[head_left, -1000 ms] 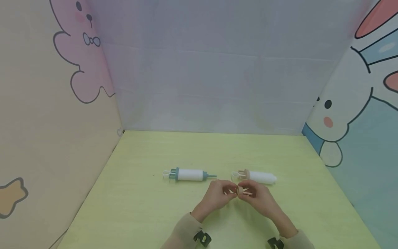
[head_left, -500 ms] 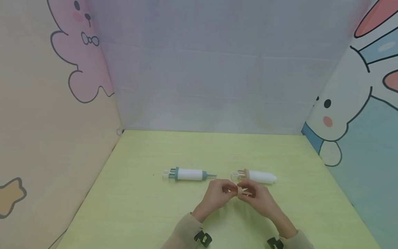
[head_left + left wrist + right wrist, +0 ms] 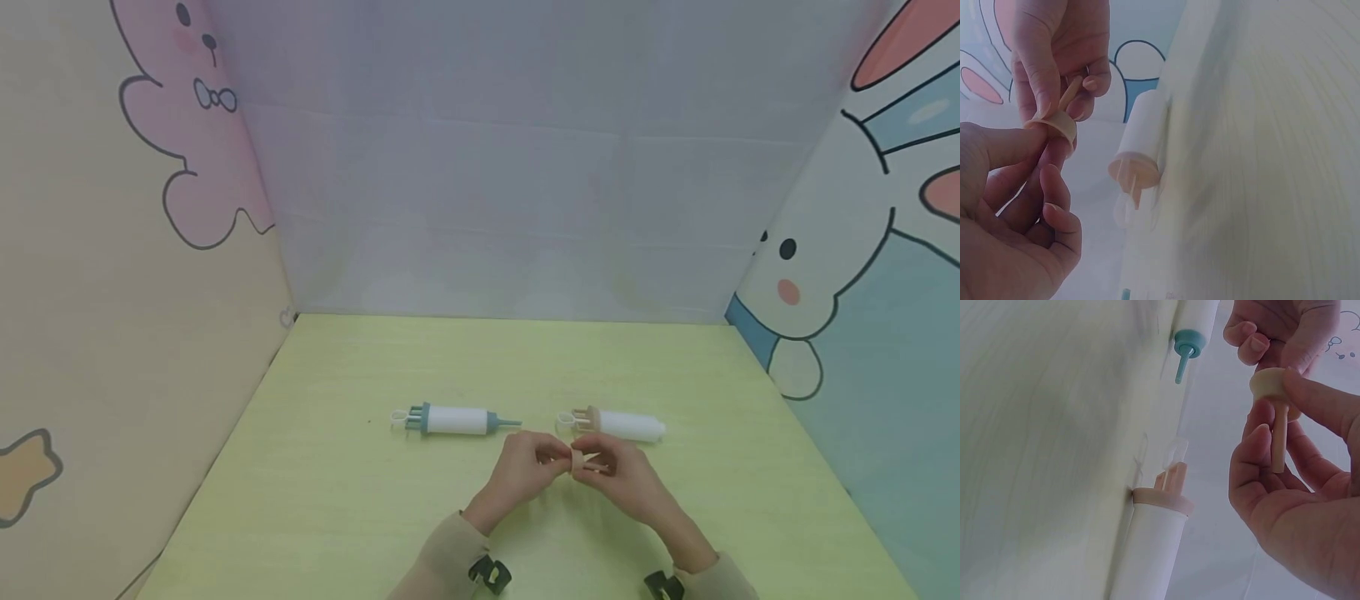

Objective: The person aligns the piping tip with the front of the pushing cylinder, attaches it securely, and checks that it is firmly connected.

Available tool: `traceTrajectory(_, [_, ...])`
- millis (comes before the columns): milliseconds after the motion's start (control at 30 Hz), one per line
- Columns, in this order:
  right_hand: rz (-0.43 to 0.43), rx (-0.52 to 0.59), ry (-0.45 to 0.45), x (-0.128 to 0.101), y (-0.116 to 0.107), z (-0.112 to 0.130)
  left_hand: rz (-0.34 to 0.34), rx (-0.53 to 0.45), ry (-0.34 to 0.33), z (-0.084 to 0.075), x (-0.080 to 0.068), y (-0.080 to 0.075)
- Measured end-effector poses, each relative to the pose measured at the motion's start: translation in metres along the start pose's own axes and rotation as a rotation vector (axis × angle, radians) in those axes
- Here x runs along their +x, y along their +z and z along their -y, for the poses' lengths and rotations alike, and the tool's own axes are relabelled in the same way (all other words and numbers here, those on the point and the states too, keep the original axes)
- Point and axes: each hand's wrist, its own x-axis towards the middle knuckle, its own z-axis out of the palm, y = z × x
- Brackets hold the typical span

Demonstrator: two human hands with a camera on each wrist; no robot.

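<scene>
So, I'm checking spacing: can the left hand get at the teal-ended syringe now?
Probably yes: nothing visible blocks the teal-ended syringe, though the left hand currently pinches the beige piece.

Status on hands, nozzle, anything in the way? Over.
Left hand, right hand both pinching beige nozzle. Nozzle held above table. Teal-tipped syringe, beige-collared syringe lying beyond; neither appears to block.

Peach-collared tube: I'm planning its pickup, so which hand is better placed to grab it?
Probably the right hand: the tube lies just beyond it, farther from the left hand. Both hold the nozzle, though.
</scene>
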Motion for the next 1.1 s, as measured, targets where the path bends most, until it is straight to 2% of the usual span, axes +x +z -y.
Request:
traceTrajectory(200, [0.016,0.016,-0.004,0.000,-0.001,0.001,0.013,-0.011,0.033,0.000,0.000,0.000])
traceTrajectory(600, [0.027,0.005,-0.005,-0.001,-0.001,-0.001,0.030,-0.012,-0.026,0.002,0.000,0.005])
traceTrajectory(800, [0.015,0.001,-0.023,-0.003,-0.003,-0.006,0.044,-0.012,-0.032,0.001,0.001,0.006])
traceTrajectory(933, [0.007,-0.007,-0.019,-0.004,-0.004,-0.009,0.043,0.025,-0.029,0.002,0.003,0.005])
traceTrajectory(1100, [0.004,-0.002,-0.016,-0.005,-0.005,-0.011,0.009,0.068,0.025,0.004,0.008,0.002])
